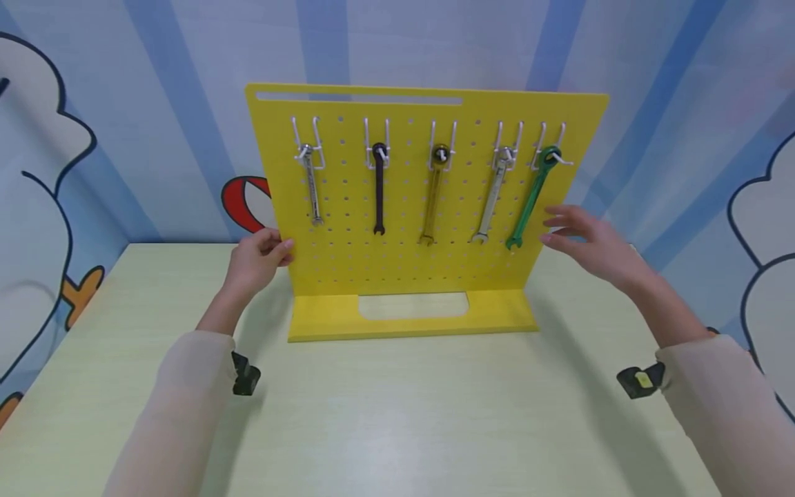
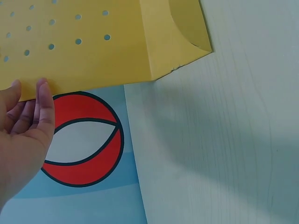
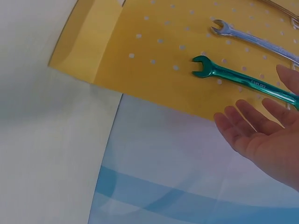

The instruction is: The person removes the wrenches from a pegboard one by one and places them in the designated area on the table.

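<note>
A yellow pegboard (image 1: 397, 269) stands upright on the table with several combination wrenches hung on its hooks. From the left come a small silver wrench (image 1: 313, 190), a black wrench (image 1: 379, 193), a bronze one, a larger silver wrench (image 3: 254, 39) and a green wrench (image 1: 531, 203) at the right end. My left hand (image 1: 256, 261) grips the board's left side edge, between thumb and fingers. Beside the right edge, near the green wrench's lower half, my right hand (image 1: 599, 247) has its fingers spread and relaxed, holding nothing.
The board's flat yellow base (image 1: 323, 321) rests on the pale wooden table (image 1: 397, 414). Behind it hangs a blue striped backdrop (image 1: 410, 41) with cartoon drawings. Paired metal hooks (image 1: 553, 141) stick out from the board's face.
</note>
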Motion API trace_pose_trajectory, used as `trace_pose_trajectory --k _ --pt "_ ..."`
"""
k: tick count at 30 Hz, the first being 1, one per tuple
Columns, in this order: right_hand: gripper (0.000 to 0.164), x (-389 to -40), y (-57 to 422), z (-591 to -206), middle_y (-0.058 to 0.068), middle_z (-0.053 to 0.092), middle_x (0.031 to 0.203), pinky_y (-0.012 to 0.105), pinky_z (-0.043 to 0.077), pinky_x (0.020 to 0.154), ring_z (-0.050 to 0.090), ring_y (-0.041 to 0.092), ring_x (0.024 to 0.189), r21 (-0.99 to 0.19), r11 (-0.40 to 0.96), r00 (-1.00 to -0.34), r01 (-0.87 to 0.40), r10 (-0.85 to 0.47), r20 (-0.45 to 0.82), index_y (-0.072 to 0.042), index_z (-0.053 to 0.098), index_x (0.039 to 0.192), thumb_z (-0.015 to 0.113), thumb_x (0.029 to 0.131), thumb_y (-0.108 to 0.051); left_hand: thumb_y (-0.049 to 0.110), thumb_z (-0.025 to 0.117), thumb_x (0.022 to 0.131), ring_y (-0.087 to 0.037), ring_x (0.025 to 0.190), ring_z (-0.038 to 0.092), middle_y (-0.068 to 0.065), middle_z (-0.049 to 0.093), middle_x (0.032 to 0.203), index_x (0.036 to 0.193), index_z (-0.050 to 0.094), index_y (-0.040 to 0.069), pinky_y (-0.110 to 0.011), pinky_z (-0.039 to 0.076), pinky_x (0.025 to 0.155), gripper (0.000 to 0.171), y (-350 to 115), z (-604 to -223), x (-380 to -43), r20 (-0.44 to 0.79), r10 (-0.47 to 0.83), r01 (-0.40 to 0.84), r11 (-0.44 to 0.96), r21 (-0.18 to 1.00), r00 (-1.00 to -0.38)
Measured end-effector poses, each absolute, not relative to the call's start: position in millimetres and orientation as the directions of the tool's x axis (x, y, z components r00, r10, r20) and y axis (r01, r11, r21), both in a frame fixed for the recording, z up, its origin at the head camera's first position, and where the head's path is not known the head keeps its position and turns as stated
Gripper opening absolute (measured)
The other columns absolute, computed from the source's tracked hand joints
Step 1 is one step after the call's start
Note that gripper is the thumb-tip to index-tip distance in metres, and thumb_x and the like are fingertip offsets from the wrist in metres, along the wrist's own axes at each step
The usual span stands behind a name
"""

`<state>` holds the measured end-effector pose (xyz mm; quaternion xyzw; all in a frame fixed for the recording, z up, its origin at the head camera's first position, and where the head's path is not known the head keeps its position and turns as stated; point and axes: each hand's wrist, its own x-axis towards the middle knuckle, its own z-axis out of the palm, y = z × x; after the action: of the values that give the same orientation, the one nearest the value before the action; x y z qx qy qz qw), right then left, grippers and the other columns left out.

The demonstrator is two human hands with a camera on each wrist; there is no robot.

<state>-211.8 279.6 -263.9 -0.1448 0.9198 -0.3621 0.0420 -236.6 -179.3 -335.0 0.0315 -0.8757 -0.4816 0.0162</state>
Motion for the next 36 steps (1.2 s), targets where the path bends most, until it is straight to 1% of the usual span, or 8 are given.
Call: trace_pose_trajectory --k 2,8,10,17,20,24,29,36 --pt "0.059 -214.6 277.1 -261.4 0.019 0.037 0.137 0.05 0.039 0.092 0.04 0.034 0.121 -0.698 0.678 -0.959 -0.228 -0.28 0.042 -0.005 0.025 0.142 0.05 0.095 -0.03 0.025 0.049 0.095 -0.028 0.094 0.059 -0.019 0.058 0.107 0.112 0.051 -0.002 -0.037 0.049 0.086 0.033 -179.2 -334.3 -235.7 -0.003 -0.069 -0.039 0.533 0.845 -0.998" --pt "0.057 -222.7 270.2 -255.0 0.019 0.041 0.134 0.023 0.049 0.082 0.048 0.025 0.113 -0.804 0.565 -0.972 -0.188 -0.226 0.068 -0.006 0.028 0.14 0.051 0.094 -0.03 0.026 0.049 0.095 -0.028 0.094 0.059 -0.019 0.058 0.105 0.112 0.051 -0.003 -0.038 0.049 0.087 0.034 -180.0 -333.2 -233.6 -0.006 -0.066 -0.041 0.54 0.841 -0.998" --pt "0.056 -224.9 268.7 -254.4 0.017 0.042 0.133 0.02 0.049 0.08 0.049 0.022 0.113 -0.834 0.525 -0.976 -0.17 -0.208 0.068 -0.006 0.03 0.139 0.052 0.094 -0.029 0.026 0.049 0.095 -0.028 0.094 0.059 -0.018 0.059 0.105 0.112 0.051 -0.002 -0.038 0.049 0.087 0.033 -179.7 -333.1 -233.8 -0.007 -0.068 -0.043 0.543 0.839 -0.998" --pt "0.053 -230.0 262.0 -251.7 0.015 0.041 0.132 0.031 0.048 0.088 0.046 0.027 0.115 -0.877 0.465 -0.983 -0.119 -0.178 0.039 -0.006 0.028 0.139 0.05 0.095 -0.024 0.025 0.05 0.095 -0.028 0.095 0.059 -0.019 0.059 0.106 0.112 0.051 -0.002 -0.038 0.048 0.087 0.033 -178.8 -332.7 -234.0 -0.009 -0.068 -0.044 0.544 0.838 -0.998" --pt "0.053 -230.8 259.4 -252.1 0.015 0.04 0.131 0.032 0.047 0.089 0.046 0.027 0.115 -0.891 0.443 -0.985 -0.104 -0.169 0.031 -0.005 0.026 0.139 0.05 0.095 -0.022 0.026 0.05 0.094 -0.029 0.095 0.059 -0.019 0.058 0.106 0.112 0.051 -0.003 -0.038 0.048 0.087 0.034 -178.1 -332.1 -233.4 -0.009 -0.062 -0.042 0.547 0.836 -0.998" --pt "0.054 -231.6 256.6 -254.0 0.014 0.039 0.128 0.031 0.047 0.089 0.046 0.025 0.112 -0.9 0.422 -0.985 -0.109 -0.169 0.04 -0.004 0.024 0.139 0.05 0.095 -0.02 0.026 0.05 0.094 -0.028 0.096 0.059 -0.019 0.058 0.106 0.113 0.051 -0.002 -0.038 0.048 0.087 0.034 -177.3 -331.5 -233.0 -0.013 -0.062 -0.045 0.544 0.838 -0.998" --pt "0.049 -233.2 255.3 -256.4 0.011 0.042 0.116 0.029 0.049 0.085 0.051 0.017 0.102 -0.912 0.391 -0.985 -0.125 -0.163 0.065 -0.004 0.027 0.135 0.051 0.094 -0.016 0.025 0.05 0.094 -0.029 0.095 0.059 -0.019 0.058 0.106 0.112 0.051 -0.002 -0.037 0.048 0.087 0.032 -177.6 -332.3 -234.2 -0.013 -0.068 -0.047 0.542 0.839 -0.998" --pt "0.027 -235.0 253.5 -257.5 0.003 0.049 0.098 0.025 0.052 0.074 0.056 0.011 0.086 -0.922 0.364 -0.988 -0.135 -0.115 0.099 -0.008 0.04 0.118 0.052 0.093 -0.012 0.026 0.05 0.094 -0.028 0.095 0.058 -0.018 0.058 0.106 0.113 0.051 -0.002 -0.037 0.049 0.087 0.033 -177.0 -329.9 -233.3 -0.015 -0.082 -0.058 0.548 0.835 -0.997"
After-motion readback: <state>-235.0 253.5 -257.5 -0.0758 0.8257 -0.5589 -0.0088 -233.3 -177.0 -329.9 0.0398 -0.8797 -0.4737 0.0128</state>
